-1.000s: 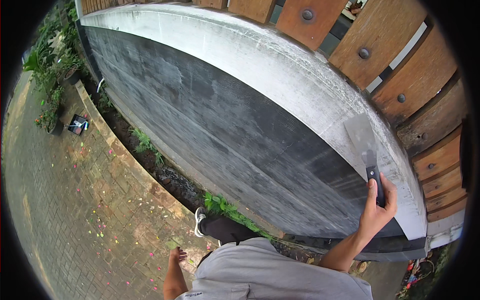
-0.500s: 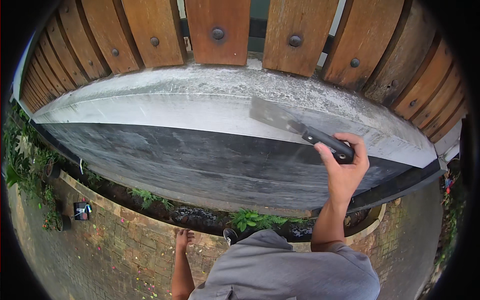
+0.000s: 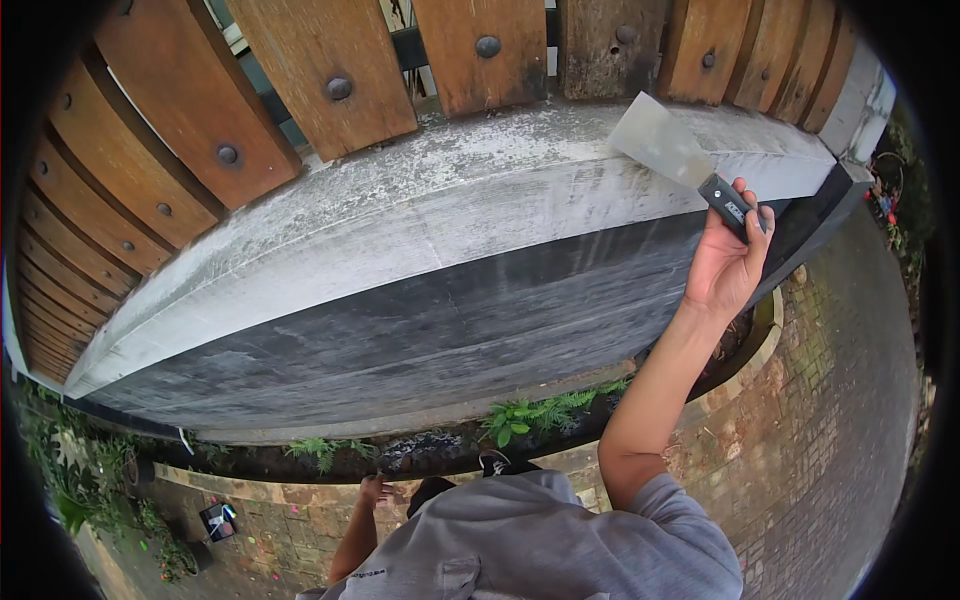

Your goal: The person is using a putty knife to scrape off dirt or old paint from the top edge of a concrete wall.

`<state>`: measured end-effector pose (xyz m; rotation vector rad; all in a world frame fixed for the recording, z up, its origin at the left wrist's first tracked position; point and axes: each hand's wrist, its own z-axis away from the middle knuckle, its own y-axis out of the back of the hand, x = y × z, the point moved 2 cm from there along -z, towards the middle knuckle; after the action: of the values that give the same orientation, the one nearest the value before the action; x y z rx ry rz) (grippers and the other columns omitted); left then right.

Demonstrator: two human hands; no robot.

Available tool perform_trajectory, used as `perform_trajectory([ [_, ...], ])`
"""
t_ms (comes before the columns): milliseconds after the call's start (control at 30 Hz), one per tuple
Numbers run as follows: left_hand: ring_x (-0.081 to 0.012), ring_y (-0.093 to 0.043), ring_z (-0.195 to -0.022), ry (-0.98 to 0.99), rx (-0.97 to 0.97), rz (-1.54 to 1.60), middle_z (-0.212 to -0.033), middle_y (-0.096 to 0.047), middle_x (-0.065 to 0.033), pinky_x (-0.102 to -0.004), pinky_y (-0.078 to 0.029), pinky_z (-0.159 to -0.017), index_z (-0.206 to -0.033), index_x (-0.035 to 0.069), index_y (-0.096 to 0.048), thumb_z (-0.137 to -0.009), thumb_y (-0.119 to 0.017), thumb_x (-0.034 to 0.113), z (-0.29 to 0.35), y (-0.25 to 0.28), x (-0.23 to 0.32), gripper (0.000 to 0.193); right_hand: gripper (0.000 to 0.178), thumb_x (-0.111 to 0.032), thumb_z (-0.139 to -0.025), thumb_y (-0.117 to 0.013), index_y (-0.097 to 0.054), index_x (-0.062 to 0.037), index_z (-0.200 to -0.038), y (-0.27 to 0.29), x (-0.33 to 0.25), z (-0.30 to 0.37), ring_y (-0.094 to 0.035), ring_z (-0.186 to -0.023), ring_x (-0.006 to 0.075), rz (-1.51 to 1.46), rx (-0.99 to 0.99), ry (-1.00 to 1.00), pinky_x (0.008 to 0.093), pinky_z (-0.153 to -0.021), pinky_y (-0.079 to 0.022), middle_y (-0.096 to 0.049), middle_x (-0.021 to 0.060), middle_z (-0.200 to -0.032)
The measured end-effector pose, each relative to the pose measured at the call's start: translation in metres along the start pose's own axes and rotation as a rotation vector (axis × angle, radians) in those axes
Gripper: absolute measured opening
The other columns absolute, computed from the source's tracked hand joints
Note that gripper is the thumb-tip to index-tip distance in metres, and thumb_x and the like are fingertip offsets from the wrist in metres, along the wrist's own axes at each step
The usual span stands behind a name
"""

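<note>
Brown wooden slats (image 3: 480, 78) and green ferns (image 3: 562, 408)

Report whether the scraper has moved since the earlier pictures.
Yes, the scraper has moved right along the wall: its blade was left of the weathered wooden plank, now it is below it.

Brown wooden slats (image 3: 480, 80) top a black-and-white wall (image 3: 400, 300) near brick paving (image 3: 800, 410).

Ground: brick paving (image 3: 800, 430), weathered, with mossy green patches. Directly on it, at left: black rectangular tray (image 3: 214, 523); dark plant pot (image 3: 198, 556) just beside it, leafy; small pink specks scattered nearby.
</note>
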<state>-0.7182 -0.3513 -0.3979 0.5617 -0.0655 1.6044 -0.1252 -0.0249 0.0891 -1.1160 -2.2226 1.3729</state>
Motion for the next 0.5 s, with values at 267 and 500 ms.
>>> perform_trajectory([
  [267, -0.0173, -0.065, -0.065, -0.383, -0.085, -0.080, -0.087, -0.068, -0.0100, -0.0307, -0.049, -0.053, -0.102, 0.004, -0.059, -0.090, -0.048, 0.031, 0.019, -0.054, 0.119, 0.031, 0.008, -0.010, -0.074, -0.049, -0.042, -0.0068, -0.071, 0.008, -0.040, -0.024, -0.040, -0.060, 0.0154, 0.010, 0.243, 0.304, 0.0288, -0.055, -0.035, -0.040, 0.0044, -0.066],
  [500, -0.0196, -0.065, -0.067, -0.115, -0.239, -0.035, -0.089, -0.068, -0.0089, -0.0340, -0.049, -0.060, -0.111, 0.008, -0.058, -0.091, -0.044, 0.038, 0.002, -0.041, 0.057, 0.038, 0.008, -0.009, -0.075, -0.048, -0.042, -0.0039, -0.072, 0.007, -0.021, -0.050, -0.037, -0.052, 0.0132, 0.140, 0.472, 0.452, 0.0274, -0.046, -0.032, -0.041, 0.0041, -0.065],
])
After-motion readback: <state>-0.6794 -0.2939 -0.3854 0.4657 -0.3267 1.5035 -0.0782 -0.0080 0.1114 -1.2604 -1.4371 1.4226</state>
